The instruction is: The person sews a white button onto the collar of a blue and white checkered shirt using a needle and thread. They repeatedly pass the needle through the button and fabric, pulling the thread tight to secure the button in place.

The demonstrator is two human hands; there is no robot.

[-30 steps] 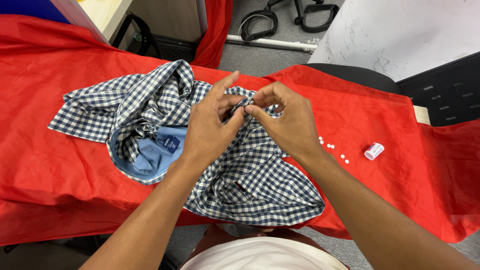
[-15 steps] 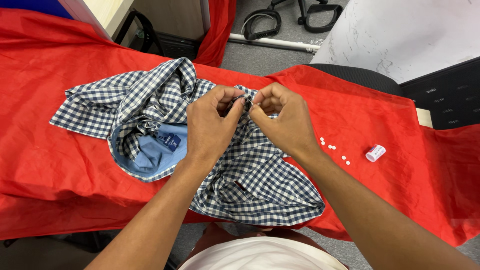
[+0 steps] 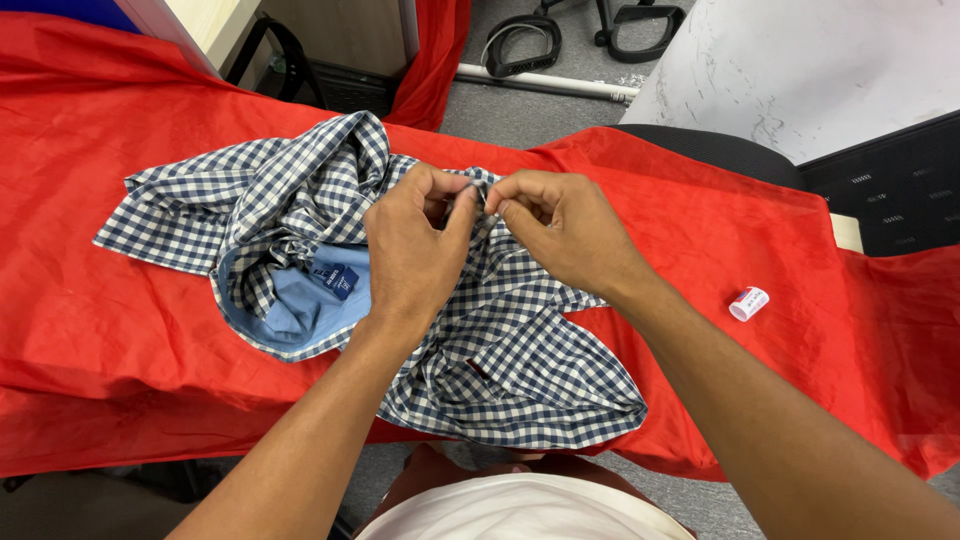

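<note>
Shirt [image 3: 300,200]: blue-and-white checked garment, crumpled, lying on the red cloth from left of centre down to the lower middle of the frame; one sleeve or panel spreads flat toward the left edge.
Collar area [image 3: 310,305]: plain light-blue lining turned outward at left centre, with a small dark-blue sewn label [image 3: 338,280] on it.
Red cloth [image 3: 90,320]: wrinkled cover spread across the whole work surface, hanging over the near edge at the bottom.
Left hand [image 3: 410,255]: centre of frame, back of hand toward the camera, fingers curled closed, thumb and forefinger pinching a small fold of the checked fabric at the top of the bunch.
Right hand [image 3: 565,230]: just right of centre, fingers curled, thumb and forefinger pinched on the same raised fold, fingertips touching those of the left hand. Whether anything besides fabric is in the pinch cannot be told.
Lower shirt panel [image 3: 540,385]: lies flat beneath both forearms, reaching the near edge of the cloth.
Small container [image 3: 748,303]: white cylindrical vial with coloured label, lying on its side on the red cloth at right centre, well apart from the shirt; contents not visible.
Background, upper frame: grey floor, black chair base [image 3: 640,18], pale marked board [image 3: 800,70] at upper right.
</note>
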